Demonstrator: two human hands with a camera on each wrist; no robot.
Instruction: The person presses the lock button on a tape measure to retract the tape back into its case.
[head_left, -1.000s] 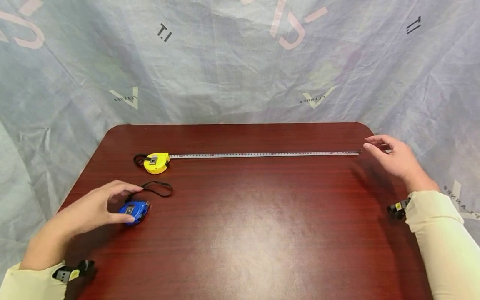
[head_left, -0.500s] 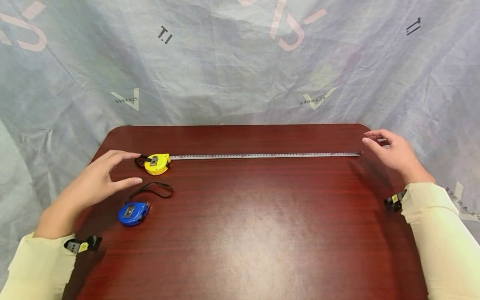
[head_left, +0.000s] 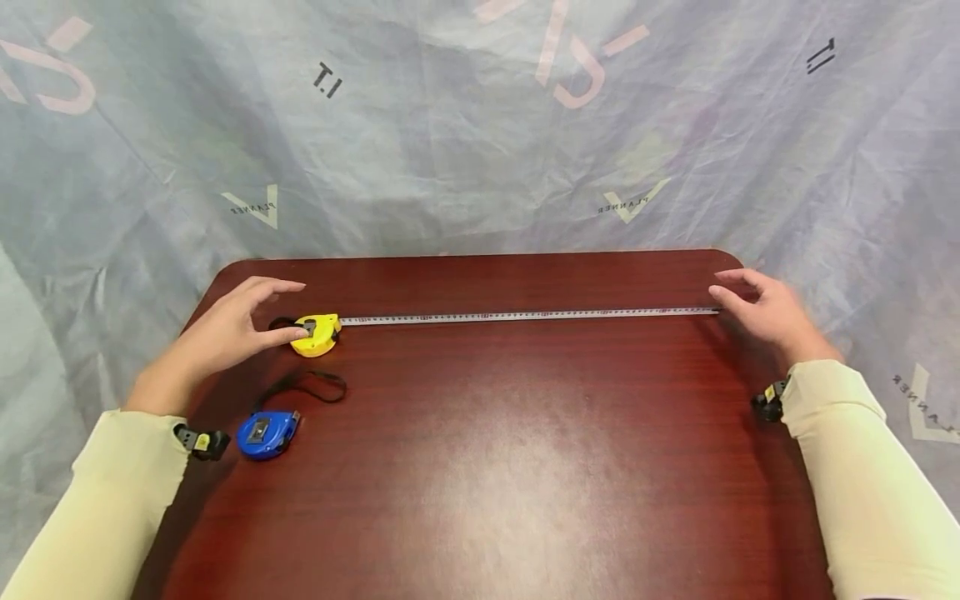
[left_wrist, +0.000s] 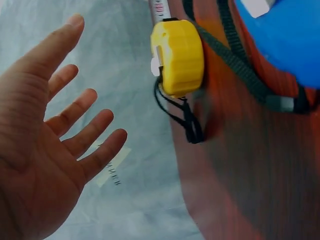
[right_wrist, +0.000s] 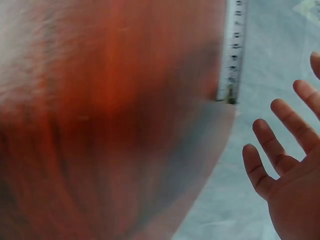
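Yellow tape (head_left: 321,336) lies at 10 o'clock on the table (head_left: 480,433), blade (head_left: 525,316) extended toward 3 o'clock. Left hand (head_left: 228,332): fingers spread, gripping nothing, just beside the yellow tape. Right hand (head_left: 776,318): fingers spread, gripping nothing, near the blade tip, 2 o'clock. Blue tape (head_left: 267,435): 9 o'clock.

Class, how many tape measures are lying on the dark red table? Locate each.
2. On the table, the rounded yellow tape measure lies back left, its white blade extended rightward; the rounded blue tape measure lies nearer the viewer. No others show.
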